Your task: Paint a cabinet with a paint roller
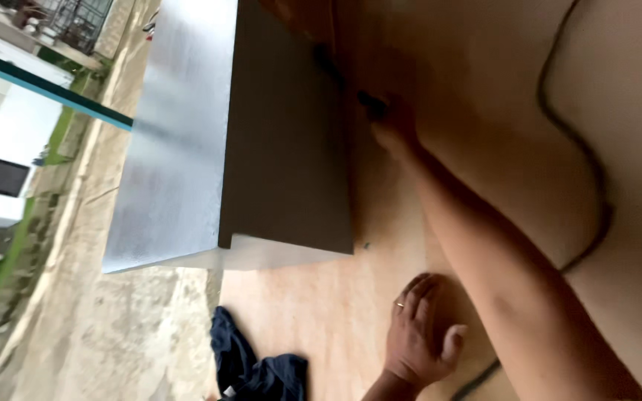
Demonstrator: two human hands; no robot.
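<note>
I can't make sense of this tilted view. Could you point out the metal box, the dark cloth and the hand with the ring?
metal box (180,141): head view, on its shiny grey side.
dark cloth (250,367): head view, middle of the crumpled folds.
left hand (417,334): head view, back of the hand, resting flat on the board.

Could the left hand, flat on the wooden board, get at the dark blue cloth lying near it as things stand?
Probably yes. The left hand rests flat and empty on the wooden board, and the dark blue cloth lies just beside it with nothing between them.

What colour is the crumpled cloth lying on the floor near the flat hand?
Dark navy blue cloth, seen in the head view.
</note>
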